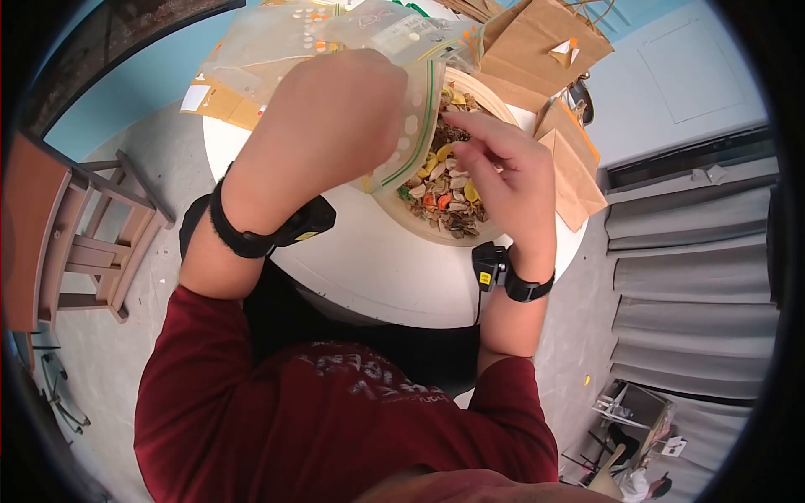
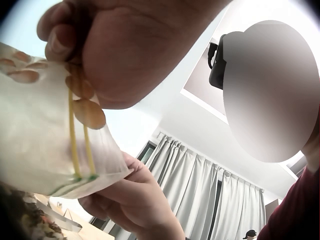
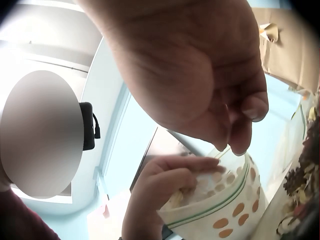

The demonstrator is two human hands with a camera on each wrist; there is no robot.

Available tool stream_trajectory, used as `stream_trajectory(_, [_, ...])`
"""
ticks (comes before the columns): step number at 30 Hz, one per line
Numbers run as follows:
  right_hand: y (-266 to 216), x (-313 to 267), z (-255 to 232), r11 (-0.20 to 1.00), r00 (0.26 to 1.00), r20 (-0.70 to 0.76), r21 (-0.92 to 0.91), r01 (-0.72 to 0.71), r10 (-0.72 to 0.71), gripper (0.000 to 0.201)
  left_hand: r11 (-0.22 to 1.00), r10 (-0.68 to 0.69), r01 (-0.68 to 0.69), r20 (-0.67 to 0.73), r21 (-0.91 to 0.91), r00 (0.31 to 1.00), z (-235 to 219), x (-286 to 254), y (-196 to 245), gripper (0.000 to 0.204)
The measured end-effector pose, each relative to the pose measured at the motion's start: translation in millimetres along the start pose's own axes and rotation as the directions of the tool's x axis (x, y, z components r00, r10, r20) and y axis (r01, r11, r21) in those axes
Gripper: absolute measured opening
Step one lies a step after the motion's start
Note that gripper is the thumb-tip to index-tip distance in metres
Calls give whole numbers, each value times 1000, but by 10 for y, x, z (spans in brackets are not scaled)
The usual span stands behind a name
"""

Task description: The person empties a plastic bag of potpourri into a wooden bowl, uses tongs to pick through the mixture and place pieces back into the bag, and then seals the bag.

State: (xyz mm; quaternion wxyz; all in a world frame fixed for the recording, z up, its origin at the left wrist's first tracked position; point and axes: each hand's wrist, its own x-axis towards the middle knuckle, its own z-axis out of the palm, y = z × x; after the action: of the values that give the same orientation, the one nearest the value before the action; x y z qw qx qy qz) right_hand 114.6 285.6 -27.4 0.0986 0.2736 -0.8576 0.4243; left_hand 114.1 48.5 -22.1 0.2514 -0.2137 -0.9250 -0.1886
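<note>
Beyond the counter (image 1: 369, 281), grey curtains (image 1: 688, 277) hang in soft folds; the left wrist view shows them too, the right wrist view does not. On the white, curved counter we see creased brown paper bags (image 1: 541, 50) and cloudy plastic bags (image 1: 277, 50) around the far side of a round, pale-rimmed bowl (image 1: 392, 220). The bowl holds a rough heap of dried pieces (image 1: 449, 189), brown, cream, yellow and orange, some curled and some flaky.

Over the bowl's left side is the zip bag (image 1: 415, 126), thin, milky and wrinkled, its mouth toward the right hand (image 1: 511, 172). Its green seal lines show in all three views; yellow lines and rounded orange-brown spots show clearly from the left wrist.

Our left hand (image 1: 344, 109) is clamped on the zip bag's edge; the head view hides its fingertips, but both wrist views show the fingers bent against the plastic. Our right hand is beside the bag's mouth, above the dried pieces, thumb and forefinger slightly apart; we cannot tell whether a fingertip touches the plastic.
</note>
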Motion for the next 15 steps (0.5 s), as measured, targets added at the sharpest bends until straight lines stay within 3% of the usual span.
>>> stream_trajectory(2, [82,-26,-101,995,996,10,-16,-94,94,29,1000,-26,26,-37,-4,999,-35,8,-52,28])
stream_trajectory(5, [196,-27,-201,971,986,70,-199,-136,153,26,1000,4,-9,-226,-21,974,-53,12,-211,28])
stream_trajectory(8, [213,-18,-201,903,939,182,-377,-206,290,30,996,-77,58,-359,-63,930,-194,28,-294,29])
stream_trajectory(11, [353,-11,-145,897,935,273,-434,-89,225,33,948,-305,258,-300,-189,904,-322,-20,-280,29])
stream_trajectory(14, [440,8,-104,902,907,332,-419,-105,260,35,958,-280,248,-272,-146,921,-351,-32,-253,28])
stream_trajectory(15, [449,8,-92,892,907,329,-440,-98,262,34,982,-183,157,-300,-109,936,-321,-26,-258,28])
